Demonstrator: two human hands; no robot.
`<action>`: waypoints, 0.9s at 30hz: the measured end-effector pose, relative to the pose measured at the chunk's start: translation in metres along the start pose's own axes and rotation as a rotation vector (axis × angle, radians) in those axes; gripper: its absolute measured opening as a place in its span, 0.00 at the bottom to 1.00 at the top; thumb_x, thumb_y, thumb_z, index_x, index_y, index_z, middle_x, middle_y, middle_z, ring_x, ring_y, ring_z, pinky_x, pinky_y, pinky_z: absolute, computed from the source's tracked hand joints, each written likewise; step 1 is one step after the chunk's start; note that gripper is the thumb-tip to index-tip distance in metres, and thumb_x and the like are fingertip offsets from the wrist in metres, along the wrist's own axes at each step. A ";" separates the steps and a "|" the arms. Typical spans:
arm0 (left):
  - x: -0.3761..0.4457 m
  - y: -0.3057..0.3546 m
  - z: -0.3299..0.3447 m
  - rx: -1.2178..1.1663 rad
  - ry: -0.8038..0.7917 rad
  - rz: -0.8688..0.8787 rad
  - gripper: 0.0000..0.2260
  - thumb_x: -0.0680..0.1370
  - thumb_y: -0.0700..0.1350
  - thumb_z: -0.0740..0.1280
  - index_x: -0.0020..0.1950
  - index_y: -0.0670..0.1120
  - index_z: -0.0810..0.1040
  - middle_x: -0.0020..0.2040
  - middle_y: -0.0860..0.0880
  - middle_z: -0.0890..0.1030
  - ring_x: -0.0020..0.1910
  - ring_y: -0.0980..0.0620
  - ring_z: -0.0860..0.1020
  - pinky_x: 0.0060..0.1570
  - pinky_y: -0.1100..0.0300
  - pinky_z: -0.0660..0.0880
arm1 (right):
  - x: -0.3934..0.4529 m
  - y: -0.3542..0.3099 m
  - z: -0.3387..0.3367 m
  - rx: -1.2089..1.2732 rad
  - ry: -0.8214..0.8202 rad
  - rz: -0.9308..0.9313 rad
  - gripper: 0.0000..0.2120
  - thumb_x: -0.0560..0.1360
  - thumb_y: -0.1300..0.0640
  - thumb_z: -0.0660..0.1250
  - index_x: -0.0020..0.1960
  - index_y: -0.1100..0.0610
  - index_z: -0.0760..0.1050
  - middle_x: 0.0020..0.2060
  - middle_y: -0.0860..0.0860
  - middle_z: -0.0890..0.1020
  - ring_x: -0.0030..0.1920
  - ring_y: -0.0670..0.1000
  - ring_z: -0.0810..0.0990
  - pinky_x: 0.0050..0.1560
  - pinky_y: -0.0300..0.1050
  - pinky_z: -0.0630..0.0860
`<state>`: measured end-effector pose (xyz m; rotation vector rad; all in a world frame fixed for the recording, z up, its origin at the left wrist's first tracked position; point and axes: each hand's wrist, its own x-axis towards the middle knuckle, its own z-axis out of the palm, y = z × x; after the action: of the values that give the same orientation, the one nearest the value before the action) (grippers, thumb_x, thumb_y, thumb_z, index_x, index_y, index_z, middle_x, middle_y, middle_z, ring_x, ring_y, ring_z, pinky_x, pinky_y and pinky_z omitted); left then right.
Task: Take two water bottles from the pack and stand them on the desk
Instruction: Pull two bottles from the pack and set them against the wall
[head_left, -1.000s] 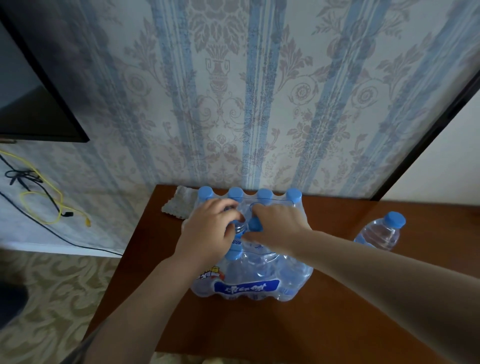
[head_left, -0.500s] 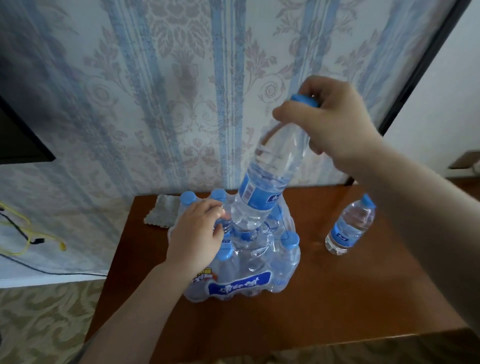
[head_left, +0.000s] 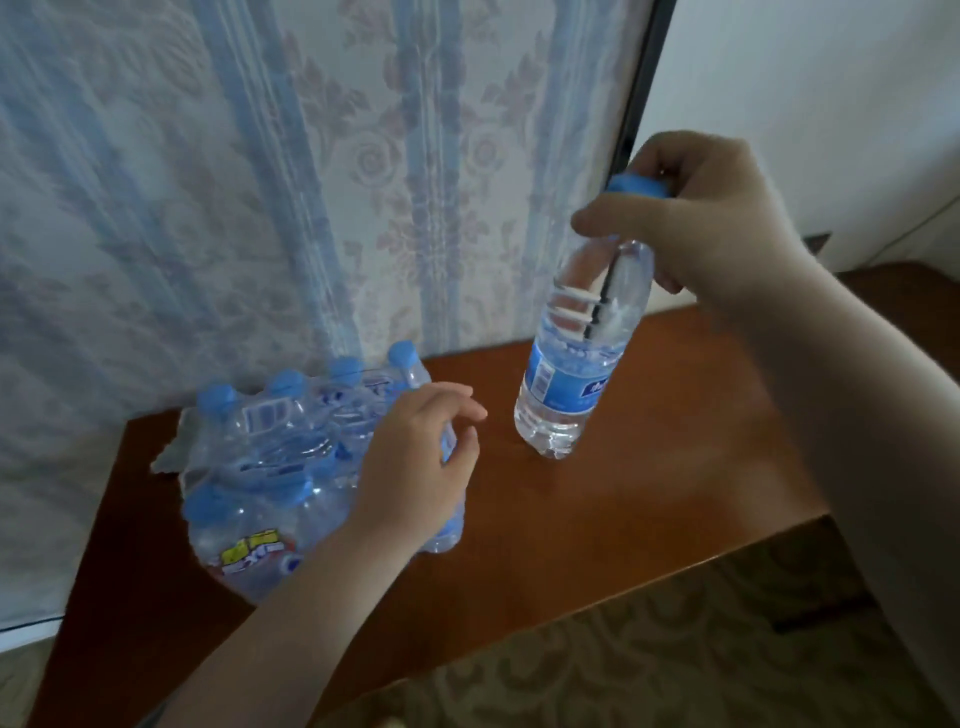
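- The view is being swung rightward compared with half a second ago, so that the desk (head_left: 649, 483) is now being seen mostly from its right part, and the bottle that was standing there earlier is no longer being shown; whether it is hidden by the right arm or out of frame cannot be told.
- The pack (head_left: 270, 467) is being left at the desk's left rear, against the wallpapered wall, with a gap opened in its wrap.
- The water bottle (head_left: 582, 353), held high above the pack a moment earlier, is being lowered to the right of it; its base is being brought to the wood, touching or just short of it, slightly tilted.
- The right hand (head_left: 711, 228) is being kept clenched around the bottle's neck and blue cap (head_left: 636, 187).
- The left hand (head_left: 415, 467) is being rested loosely on the pack's right side, fingers spread, nothing being gripped.
- The second placement is judged nearly done; release is pending.
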<state>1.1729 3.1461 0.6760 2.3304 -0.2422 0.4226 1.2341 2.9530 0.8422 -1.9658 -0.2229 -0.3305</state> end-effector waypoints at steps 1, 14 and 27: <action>0.000 0.007 0.011 0.009 0.008 0.004 0.07 0.74 0.38 0.68 0.49 0.47 0.82 0.58 0.53 0.80 0.58 0.59 0.73 0.58 0.78 0.61 | -0.003 0.012 -0.009 -0.027 -0.011 0.009 0.15 0.64 0.60 0.77 0.32 0.58 0.69 0.23 0.52 0.74 0.19 0.43 0.67 0.22 0.35 0.64; -0.042 0.046 0.158 0.023 -0.152 -0.478 0.08 0.76 0.43 0.66 0.54 0.51 0.79 0.60 0.53 0.78 0.60 0.55 0.75 0.57 0.63 0.68 | -0.031 0.204 -0.066 -0.498 -0.378 0.021 0.13 0.69 0.48 0.73 0.47 0.51 0.73 0.38 0.45 0.78 0.38 0.47 0.77 0.34 0.40 0.74; 0.023 0.007 0.217 0.074 -0.301 -0.675 0.10 0.76 0.45 0.66 0.56 0.51 0.77 0.62 0.52 0.75 0.45 0.53 0.79 0.44 0.58 0.77 | 0.042 0.251 -0.043 -0.633 -0.432 0.104 0.18 0.71 0.41 0.70 0.51 0.53 0.71 0.42 0.50 0.80 0.40 0.51 0.79 0.36 0.47 0.78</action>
<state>1.2418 2.9868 0.5442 2.3679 0.4219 -0.2566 1.3444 2.8128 0.6563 -2.6550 -0.3173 0.1209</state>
